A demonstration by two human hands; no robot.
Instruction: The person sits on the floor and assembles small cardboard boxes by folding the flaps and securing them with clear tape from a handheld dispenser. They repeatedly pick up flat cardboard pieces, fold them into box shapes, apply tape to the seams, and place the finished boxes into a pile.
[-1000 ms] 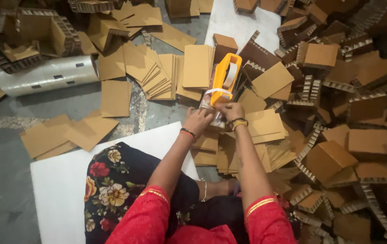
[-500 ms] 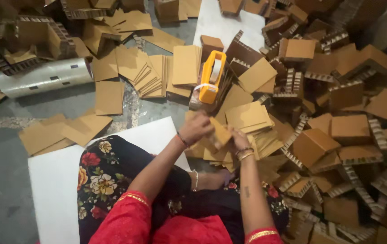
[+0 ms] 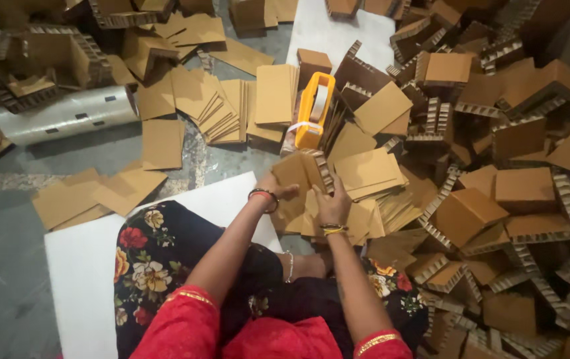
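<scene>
Between both hands sits a honeycomb cardboard piece, the left hand steadying its near edge while the right hand grips its notched side, seemingly squaring a fold. Just beyond them stands a yellow tape dispenser, within reach.

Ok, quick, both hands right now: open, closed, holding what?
Left hand: closed on the left edge of the folded cardboard piece.
Right hand: closed on the same cardboard piece, right side.

Grey concrete floor — a white sheet spread over it.
</scene>
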